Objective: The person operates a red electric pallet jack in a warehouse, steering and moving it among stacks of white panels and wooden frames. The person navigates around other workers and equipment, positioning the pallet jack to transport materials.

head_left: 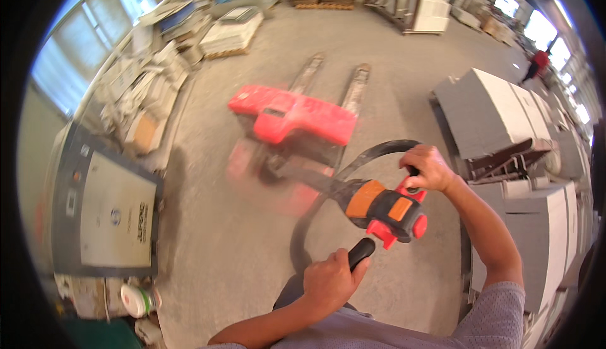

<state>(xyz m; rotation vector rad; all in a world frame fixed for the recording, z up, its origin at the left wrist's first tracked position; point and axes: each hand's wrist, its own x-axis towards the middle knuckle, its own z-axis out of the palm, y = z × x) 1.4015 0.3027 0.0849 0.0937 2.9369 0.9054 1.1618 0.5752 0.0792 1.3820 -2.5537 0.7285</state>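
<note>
Bare concrete floor (404, 65) fills the middle of the frame, with stacked grey boards (492, 109) at right and a grey machine (107, 204) at lower left. At centre stands a red pallet truck (293, 118), blurred, its forks reaching toward the upper frame. The left hand (328, 281) is clenched on the lower black loop of its tiller handle (385, 213); the right hand (429, 167) clasps the upper loop. Heavy, rigid steel, it likely rolls with inertia, so both loop ends look the soundest hold.
</note>
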